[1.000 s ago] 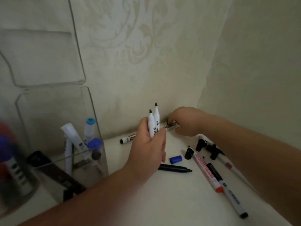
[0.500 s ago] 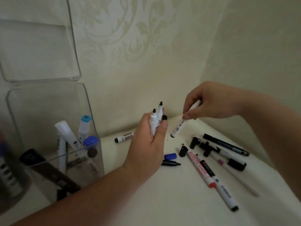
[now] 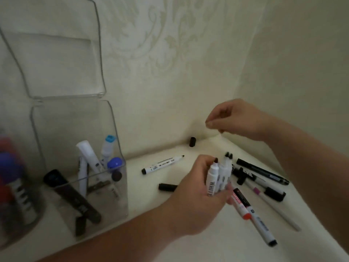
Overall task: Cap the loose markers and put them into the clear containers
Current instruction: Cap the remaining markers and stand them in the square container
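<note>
Cream table set into a wall corner.

Clear container stands at the left of the table. It holds several upright markers, among them a white one, a blue-capped one and a long black item leaning out over the front wall. A second clear container sits above it with nothing visible inside.

Left hand is over mid-table, fingers wrapped round a bundle of white markers held dark tips up.

Right hand is raised near the corner. Its fingers are curled and the thumb tip meets the forefinger, with nothing seen between them.

Loose on the table:
- An uncapped white marker left of the bundle.
- A black marker, a red-labelled marker and a white marker with a black end in a heap to the right.
- One black cap against the wall.
- Another black piece just beside the left hand.
</note>
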Motion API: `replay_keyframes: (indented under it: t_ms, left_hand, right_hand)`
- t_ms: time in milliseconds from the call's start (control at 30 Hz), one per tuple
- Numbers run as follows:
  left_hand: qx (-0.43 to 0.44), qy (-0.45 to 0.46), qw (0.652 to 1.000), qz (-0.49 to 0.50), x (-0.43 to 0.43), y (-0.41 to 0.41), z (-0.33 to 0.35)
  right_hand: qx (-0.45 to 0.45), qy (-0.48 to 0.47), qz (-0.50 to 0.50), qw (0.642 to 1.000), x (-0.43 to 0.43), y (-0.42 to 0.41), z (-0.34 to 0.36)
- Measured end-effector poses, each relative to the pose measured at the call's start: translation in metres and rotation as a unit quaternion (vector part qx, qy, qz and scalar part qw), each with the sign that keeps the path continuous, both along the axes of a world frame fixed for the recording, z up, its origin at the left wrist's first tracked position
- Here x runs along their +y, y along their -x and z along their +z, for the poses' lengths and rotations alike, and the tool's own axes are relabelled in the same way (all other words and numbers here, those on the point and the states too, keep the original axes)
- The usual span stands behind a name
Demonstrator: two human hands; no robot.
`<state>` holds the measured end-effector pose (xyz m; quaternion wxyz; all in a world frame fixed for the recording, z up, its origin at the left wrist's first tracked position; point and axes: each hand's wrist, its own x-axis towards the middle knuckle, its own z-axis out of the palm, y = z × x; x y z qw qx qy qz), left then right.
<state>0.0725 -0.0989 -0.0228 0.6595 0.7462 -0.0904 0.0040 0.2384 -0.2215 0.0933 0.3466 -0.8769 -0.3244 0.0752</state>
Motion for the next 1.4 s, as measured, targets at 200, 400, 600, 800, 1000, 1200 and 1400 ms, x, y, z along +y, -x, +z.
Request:
replay_keyframes:
  t_ms: [200, 400, 600, 800, 1000, 1200, 1400]
  left_hand:
    - [0.068, -0.027, 0.99, -0.118, 0.016, -0.004, 0.001]
    - [0.069, -0.033, 0.986, -0.15, 0.017, -0.012, -0.001]
    - [0.07, 0.043, 0.988, -0.128, 0.016, -0.018, -0.013]
    - [0.088, 0.101, 0.989, -0.063, 0.012, -0.024, -0.018]
    - [0.078, 0.065, 0.995, -0.025, 0.004, -0.02, -0.015]
    - [0.058, 0.019, 0.998, -0.012, 0.004, -0.016, -0.011]
    - [0.042, -0.025, 0.999, 0.008, 0.001, -0.016, -0.008]
  right_hand:
    - [-0.111, 0.293, 0.157, 0.937, 0.072, 0.004, -0.05]
    - [-0.114, 0.336, 0.176, 0.918, 0.081, 0.003, -0.062]
    - [-0.163, 0.178, 0.056, 0.969, 0.006, 0.006, -0.018]
    - [-0.003, -0.139, -0.022, 0.99, -0.092, 0.038, -0.018]
    - [0.121, -0.205, 0.042, 0.97, -0.092, 0.07, -0.053]
    - [0.137, -0.188, -0.003, 0.973, -0.064, 0.09, -0.073]
    - [0.087, -0.155, 0.001, 0.984, -0.071, 0.093, -0.069]
